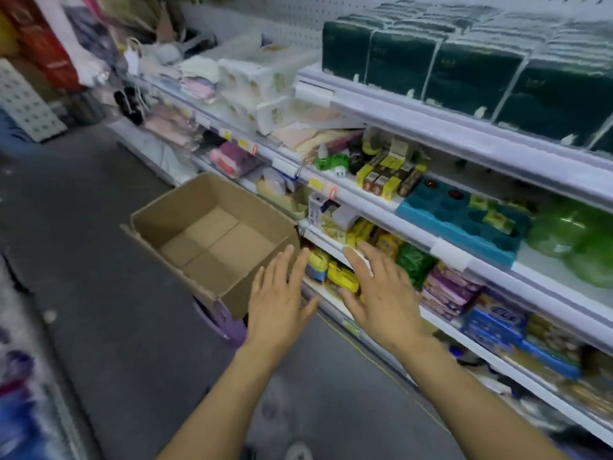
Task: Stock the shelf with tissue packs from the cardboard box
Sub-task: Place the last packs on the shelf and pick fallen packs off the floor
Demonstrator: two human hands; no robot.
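Now reaching toward the box (212,240) with both hands spread wide and holding nothing: left hand (277,293) over the box's near right corner, right hand (374,290) just beside it, in front of the lower shelf edge. Seems a reach to take the box away rather than to draw out a pack, since only bare cardboard shows inside. Sits raised on a purple stand (229,323) close against the shelf front, probably to keep packs within easy reach. Count: one box, no packs seen in it; four dark green tissue packs (464,78) fully showing along the front edge of the top shelf (431,117), a fifth perhaps cut off at right, more stacked behind but too blurred to count.
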